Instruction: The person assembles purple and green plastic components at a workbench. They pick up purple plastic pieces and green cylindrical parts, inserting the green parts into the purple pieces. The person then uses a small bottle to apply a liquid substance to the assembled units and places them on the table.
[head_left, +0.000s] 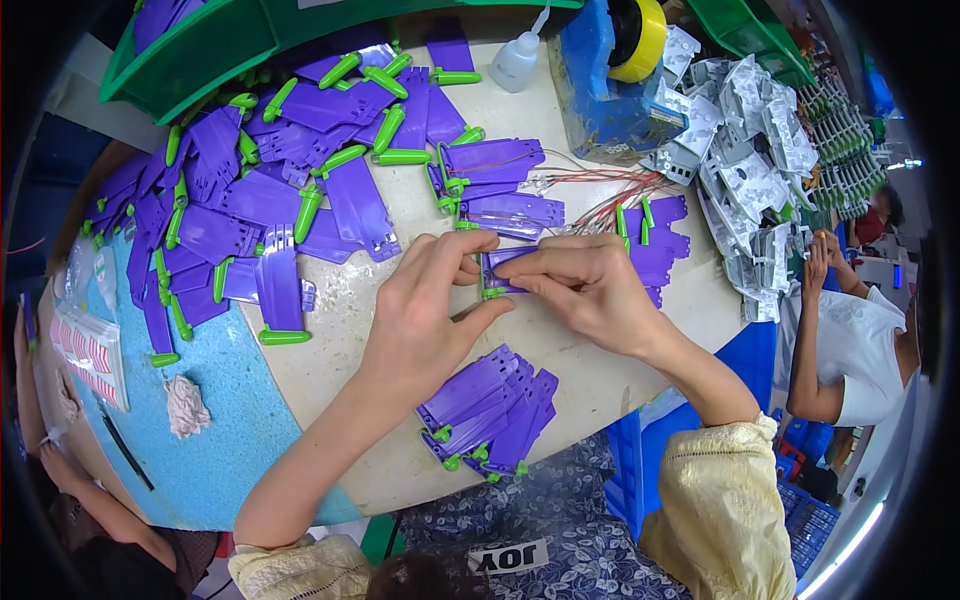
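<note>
Both hands meet at the middle of the pale table [350, 330] on one flat purple plastic part with a green tip [497, 270]. My left hand [425, 315] pinches its left side between thumb and fingers. My right hand [585, 285] holds its right side, fingers laid over it. Just below the hands lies a neat stack of the same purple parts [490, 405] near the table's front edge. Thin red and white wires [610, 190] run across the table just beyond my right hand.
A big loose heap of purple parts with green tips [270, 190] covers the table's left and far side. Grey-white plastic pieces [750, 170] pile at the right. A white squeeze bottle [518, 60], yellow tape roll [640, 35] and green bins [200, 50] stand behind. Another person [850, 340] sits at right.
</note>
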